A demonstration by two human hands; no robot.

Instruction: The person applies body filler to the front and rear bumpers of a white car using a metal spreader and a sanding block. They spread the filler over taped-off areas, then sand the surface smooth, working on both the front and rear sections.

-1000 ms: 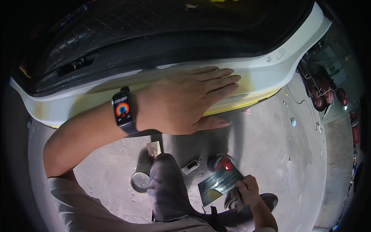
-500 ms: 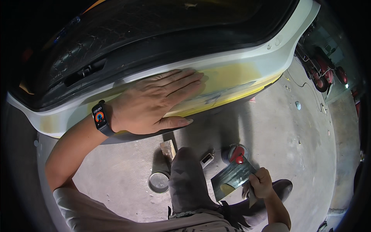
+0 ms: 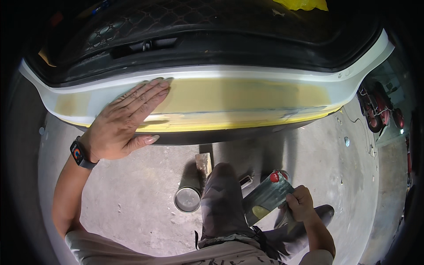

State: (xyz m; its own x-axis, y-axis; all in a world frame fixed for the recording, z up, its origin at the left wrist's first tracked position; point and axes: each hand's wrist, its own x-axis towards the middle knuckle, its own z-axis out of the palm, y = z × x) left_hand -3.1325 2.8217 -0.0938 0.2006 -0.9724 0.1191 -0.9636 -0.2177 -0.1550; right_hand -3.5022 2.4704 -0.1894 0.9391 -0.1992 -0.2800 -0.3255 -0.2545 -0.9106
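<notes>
My left hand (image 3: pixel 123 124), wearing a smartwatch, lies flat with fingers extended on the left part of the white car bumper (image 3: pixel 79 109), beside a long tan filler patch (image 3: pixel 229 95) above a yellow lower strip (image 3: pixel 238 125). At lower right my right hand (image 3: pixel 301 204) grips a dark flat plate (image 3: pixel 266 194) carrying a pale yellow-green blob (image 3: pixel 260 211) and a red dab (image 3: pixel 274 176) at its top corner. A scraper-like piece hangs under that hand, partly hidden.
A dark car opening (image 3: pixel 216 46) lies above the bumper. Below, a round tin (image 3: pixel 187 199), a block (image 3: pixel 203 163) and a small device (image 3: pixel 246 181) sit on concrete (image 3: pixel 123 198) around my legs. A red wheeled machine (image 3: pixel 379 108) and a cord are at right.
My left hand has moved leftward along the bumper, uncovering more of the tan patch. My right hand still grips the plate. The view has shifted somewhat.
</notes>
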